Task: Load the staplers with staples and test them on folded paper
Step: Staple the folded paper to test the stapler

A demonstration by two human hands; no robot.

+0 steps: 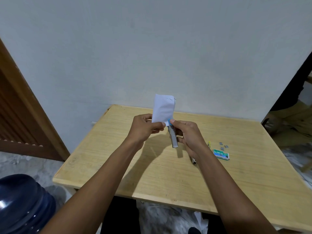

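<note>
The left hand [146,126] pinches the folded paper [163,109] upright so its lower corner sits in the stapler [173,136]. The right hand [190,136] is clamped round that stapler, apparently ready to squeeze a test staple.

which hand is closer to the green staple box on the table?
Right. The right hand, holding the stapler, is just left of the staple box in the image. The left hand, pinching the folded paper, is farther away, beyond the stapler.

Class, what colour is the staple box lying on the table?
The staple box is green with white edges, seen in the head view.
</note>
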